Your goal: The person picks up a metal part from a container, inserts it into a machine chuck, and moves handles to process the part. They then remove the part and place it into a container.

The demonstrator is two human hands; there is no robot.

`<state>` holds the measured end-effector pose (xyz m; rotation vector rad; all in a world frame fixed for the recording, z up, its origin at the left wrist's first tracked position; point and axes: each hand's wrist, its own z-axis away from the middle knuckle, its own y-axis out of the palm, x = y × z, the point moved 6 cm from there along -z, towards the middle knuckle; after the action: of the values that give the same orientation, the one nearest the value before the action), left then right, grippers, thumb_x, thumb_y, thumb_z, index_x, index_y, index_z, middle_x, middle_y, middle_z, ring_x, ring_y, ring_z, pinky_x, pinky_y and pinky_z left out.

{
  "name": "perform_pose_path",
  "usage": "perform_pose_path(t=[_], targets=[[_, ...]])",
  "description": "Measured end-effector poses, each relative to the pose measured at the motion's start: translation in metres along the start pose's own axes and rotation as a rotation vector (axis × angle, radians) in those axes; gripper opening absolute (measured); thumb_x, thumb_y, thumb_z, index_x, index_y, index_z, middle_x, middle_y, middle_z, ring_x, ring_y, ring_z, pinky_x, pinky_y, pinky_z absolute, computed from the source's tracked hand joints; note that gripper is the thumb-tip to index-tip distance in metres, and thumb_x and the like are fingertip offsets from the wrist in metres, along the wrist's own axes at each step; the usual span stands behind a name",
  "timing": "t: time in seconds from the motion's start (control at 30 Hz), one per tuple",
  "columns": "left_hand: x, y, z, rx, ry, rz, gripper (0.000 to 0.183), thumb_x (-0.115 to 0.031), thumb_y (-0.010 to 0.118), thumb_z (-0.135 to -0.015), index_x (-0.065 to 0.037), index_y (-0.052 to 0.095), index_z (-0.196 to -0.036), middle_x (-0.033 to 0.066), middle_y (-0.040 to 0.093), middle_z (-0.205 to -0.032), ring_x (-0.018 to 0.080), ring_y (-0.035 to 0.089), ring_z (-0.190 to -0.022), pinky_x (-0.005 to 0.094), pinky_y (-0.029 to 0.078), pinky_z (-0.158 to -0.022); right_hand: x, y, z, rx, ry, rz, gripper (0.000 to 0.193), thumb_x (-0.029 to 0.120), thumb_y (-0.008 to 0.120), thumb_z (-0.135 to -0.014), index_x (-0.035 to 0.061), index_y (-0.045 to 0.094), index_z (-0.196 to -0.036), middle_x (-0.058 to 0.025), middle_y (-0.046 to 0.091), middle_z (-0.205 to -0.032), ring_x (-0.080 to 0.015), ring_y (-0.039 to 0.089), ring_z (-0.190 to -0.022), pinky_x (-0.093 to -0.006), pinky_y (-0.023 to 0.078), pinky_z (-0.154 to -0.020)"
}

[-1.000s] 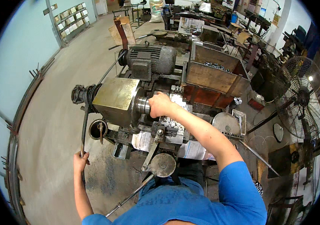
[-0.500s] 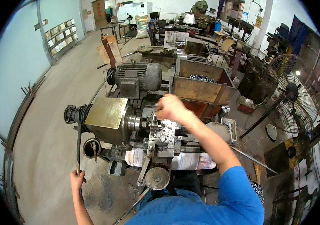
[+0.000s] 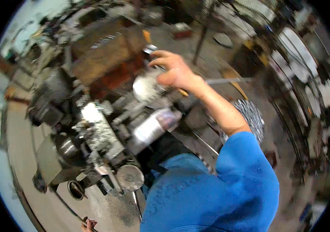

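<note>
My right hand point(image 3: 175, 71) reaches out over the right end of a lathe, its fingers bent and apart, with nothing clearly held. Below its fingertips is a pale round surface point(image 3: 143, 88), and a shiny metal piece point(image 3: 149, 48) lies just beyond them. At the lower left edge, partly cut off, my left hand point(image 3: 89, 225) is wrapped round a long dark lever point(image 3: 66, 205). Between my hands are the lathe's spindle point(image 3: 70, 149), the slide point(image 3: 101, 125) covered in bright chips, and a round disc point(image 3: 130, 178). Motion blurs much of this.
A rusty metal bin point(image 3: 103, 54) holding small shiny parts stands behind the lathe. A printed sack point(image 3: 153, 129) lies along its near side. To my right is a heap of silvery metal pieces point(image 3: 252, 116). The motor point(image 3: 52, 94) sits at the left.
My view has swung to the right. My right hand has left the tool post and moved right, its fingers now spread. My left hand stays on the lever, now near the lower edge.
</note>
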<state>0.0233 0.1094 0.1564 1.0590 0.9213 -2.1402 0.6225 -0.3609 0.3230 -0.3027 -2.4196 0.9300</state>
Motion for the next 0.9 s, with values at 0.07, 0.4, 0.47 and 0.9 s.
perform_pose_path(t=[0.07, 0.4, 0.47, 0.9], targets=[[0.011, 0.006, -0.013, -0.024, -0.025, 0.066, 0.032, -0.021, 0.065, -0.080, 0.003, 0.052, -0.098, 0.0065, 0.049, -0.060, 0.0188, 0.054, -0.056, 0.0363, 0.050, -0.055, -0.046, -0.043, 0.069, 0.058, 0.396, 0.134, 0.041, 0.015, 0.061, -0.057, 0.0022, 0.064, -0.096, -0.0175, 0.057, -0.112, -0.0301, 0.058, -0.099, -0.0347, 0.047, -0.082], [0.028, 0.003, -0.058, -0.098, -0.005, 0.212, 0.032, -0.022, 0.067, -0.080, 0.000, 0.054, -0.099, 0.0050, 0.049, -0.060, 0.0178, 0.052, -0.058, 0.0358, 0.048, -0.057, -0.178, -0.076, 0.434, 0.616, 1.166, 0.673, 0.028, 0.022, 0.060, -0.058, 0.0014, 0.065, -0.077, -0.0208, 0.063, -0.083, -0.0335, 0.061, -0.083, -0.0397, 0.049, -0.075], [0.034, -0.008, -0.053, -0.115, 0.001, 0.240, 0.032, -0.022, 0.067, -0.079, -0.001, 0.054, -0.099, 0.0047, 0.049, -0.060, 0.0176, 0.052, -0.058, 0.0356, 0.048, -0.058, -0.195, -0.051, 0.450, 0.857, 1.139, 0.600, 0.030, 0.022, 0.061, -0.058, 0.0003, 0.065, -0.079, -0.0204, 0.063, -0.088, -0.0331, 0.061, -0.087, -0.0386, 0.049, -0.079], [0.008, 0.008, -0.029, -0.131, 0.080, 0.101, 0.037, -0.021, 0.066, -0.080, 0.006, 0.053, -0.101, 0.0102, 0.055, -0.071, 0.0193, 0.058, -0.064, 0.0341, 0.053, -0.061, -0.190, -0.068, 0.429, 0.491, 0.953, 0.552, 0.017, 0.017, 0.062, -0.061, 0.0029, 0.065, -0.071, -0.0238, 0.061, -0.089, -0.0395, 0.058, -0.081, -0.0411, 0.048, -0.072]])
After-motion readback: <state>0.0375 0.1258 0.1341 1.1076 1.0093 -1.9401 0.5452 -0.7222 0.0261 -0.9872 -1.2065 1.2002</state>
